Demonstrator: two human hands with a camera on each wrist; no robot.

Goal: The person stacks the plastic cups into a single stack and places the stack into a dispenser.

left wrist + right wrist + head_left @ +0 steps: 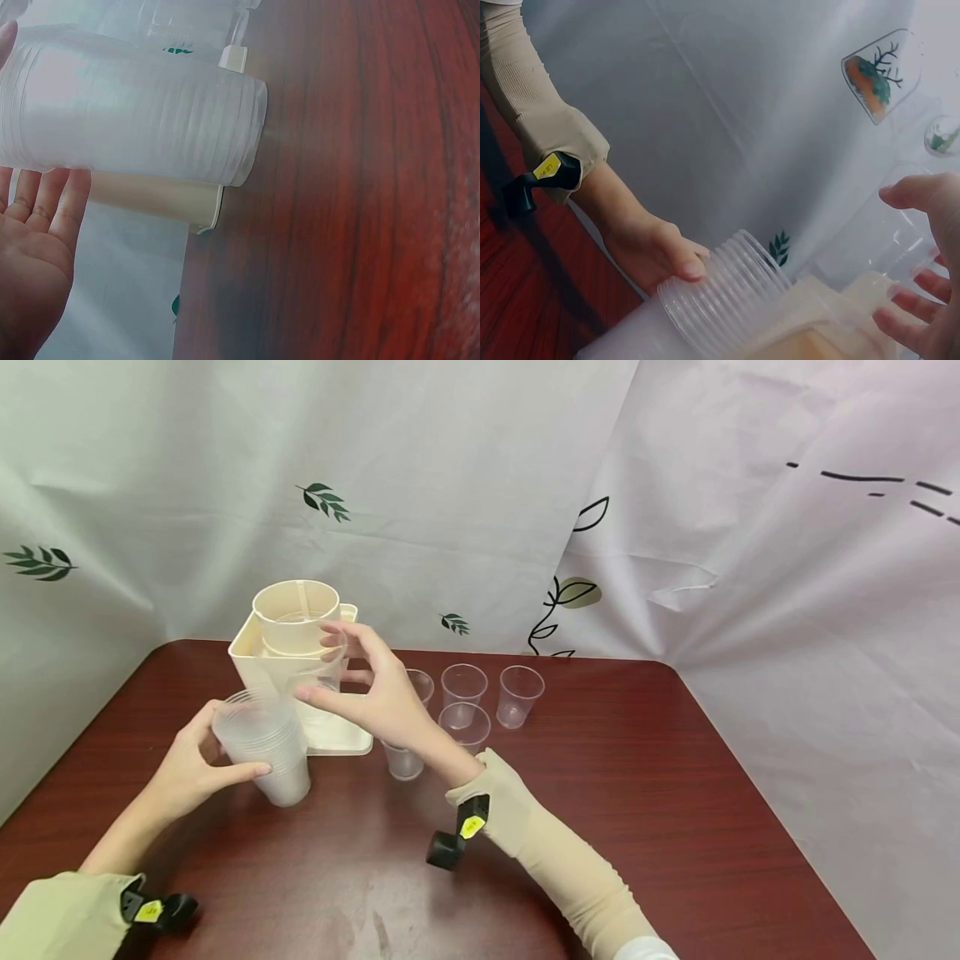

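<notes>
My left hand [182, 770] grips a tall stack of nested clear plastic cups [281, 768], tilted with the rims up and to the left. In the left wrist view the stack [135, 112] runs across above my fingers. A single clear cup [870, 232] is held between the thumb and fingers of my right hand [386, 693], just over the stack's rims. Behind both hands stands a cream plastic holder [247, 647] with a round cream container [296, 639] at its top and a flat base [337, 737]. My right hand covers part of it.
Several clear cups stand upright on the dark red wooden table [600, 810] right of the holder, among them one cup [519, 697] at the far right. My right forearm reaches over close to the nearest ones. A pale curtain [450, 485] hangs behind the table.
</notes>
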